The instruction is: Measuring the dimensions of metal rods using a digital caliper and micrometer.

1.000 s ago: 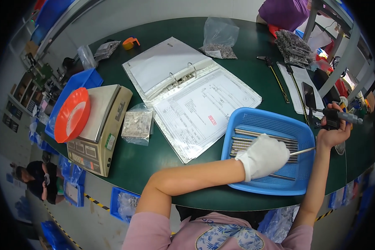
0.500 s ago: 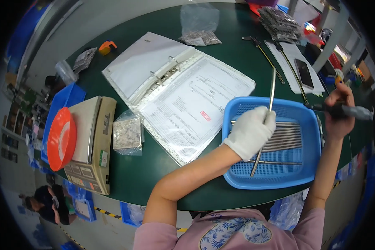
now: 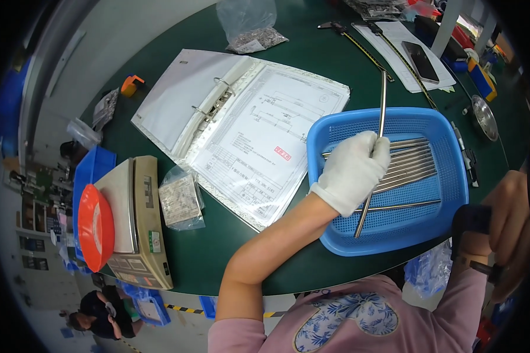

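Note:
My left hand (image 3: 356, 170), in a white glove, is closed around a slim shiny metal rod (image 3: 383, 100). The rod slants over a blue plastic basket (image 3: 330, 126), its lower end above the basket's mesh floor. Inside the basket several similar metal rods (image 3: 409, 167) lie side by side, and another single rod (image 3: 403, 206) lies apart nearer me. My bare right hand (image 3: 506, 226) is close to the camera at the right edge, blurred, with fingers curled. Next to it is a dark object (image 3: 472, 226) that I cannot make out.
Left of the basket lies an open ring binder (image 3: 253, 141) with printed drawings. A scale (image 3: 138, 217), a red dish (image 3: 95, 228) and a bag of small parts (image 3: 181, 200) stand farther left. Calipers (image 3: 359, 47), a phone (image 3: 420, 61), a marker (image 3: 471, 167) and a metal bowl (image 3: 484, 117) lie rightward.
My right hand has come down and nearer the camera from beside the basket's far right corner. The view has shifted; my left hand still grips the rod over the basket.

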Tool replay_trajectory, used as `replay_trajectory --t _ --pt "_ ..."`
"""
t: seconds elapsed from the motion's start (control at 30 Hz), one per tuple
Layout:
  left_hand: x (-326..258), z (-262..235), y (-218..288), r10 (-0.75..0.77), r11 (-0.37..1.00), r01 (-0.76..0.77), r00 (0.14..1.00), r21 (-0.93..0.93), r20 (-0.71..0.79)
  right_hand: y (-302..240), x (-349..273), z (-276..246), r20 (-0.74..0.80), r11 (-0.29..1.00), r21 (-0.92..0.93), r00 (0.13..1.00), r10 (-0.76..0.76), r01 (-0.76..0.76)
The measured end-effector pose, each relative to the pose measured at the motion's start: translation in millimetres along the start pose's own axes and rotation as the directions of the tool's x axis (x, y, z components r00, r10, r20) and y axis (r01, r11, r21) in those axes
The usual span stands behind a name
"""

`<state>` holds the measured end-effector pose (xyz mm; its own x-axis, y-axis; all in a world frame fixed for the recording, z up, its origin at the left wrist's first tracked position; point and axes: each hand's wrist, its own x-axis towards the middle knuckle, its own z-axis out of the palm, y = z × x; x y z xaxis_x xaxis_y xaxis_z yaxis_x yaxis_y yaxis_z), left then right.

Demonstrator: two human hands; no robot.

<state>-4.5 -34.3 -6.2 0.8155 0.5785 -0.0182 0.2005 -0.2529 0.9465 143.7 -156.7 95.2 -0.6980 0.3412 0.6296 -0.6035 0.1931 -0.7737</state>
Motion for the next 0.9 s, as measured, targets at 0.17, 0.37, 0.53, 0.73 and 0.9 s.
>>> replay_trajectory --t 0.17,0.37,0.53,0.73,0.9 --pt "1 -3 5 0.009 0.997 -0.006 0.999 -0.076 0.04 13 51 -17 -0.002 0.994 0.105 0.999 0.044 -0.043" --pt "-5 8 7 0.023 1.0 -0.023 0.999 -0.007 0.034 8 2 -2 0.126 0.986 0.103 0.985 0.116 -0.129" --pt "-10 -12 4 0.024 0.998 -0.025 0.999 0.057 0.035 11 1 12 0.091 0.979 0.175 0.992 0.092 -0.107" --pt "-3 -1 15 -0.015 0.999 0.01 0.994 0.048 0.108 5 61 -14 -0.037 0.98 0.155 0.99 0.136 -0.129" --pt "-6 -3 9 -0.015 1.0 0.014 0.995 0.012 0.103 4 76 -17 -0.1 0.992 0.068 0.988 0.117 -0.111"
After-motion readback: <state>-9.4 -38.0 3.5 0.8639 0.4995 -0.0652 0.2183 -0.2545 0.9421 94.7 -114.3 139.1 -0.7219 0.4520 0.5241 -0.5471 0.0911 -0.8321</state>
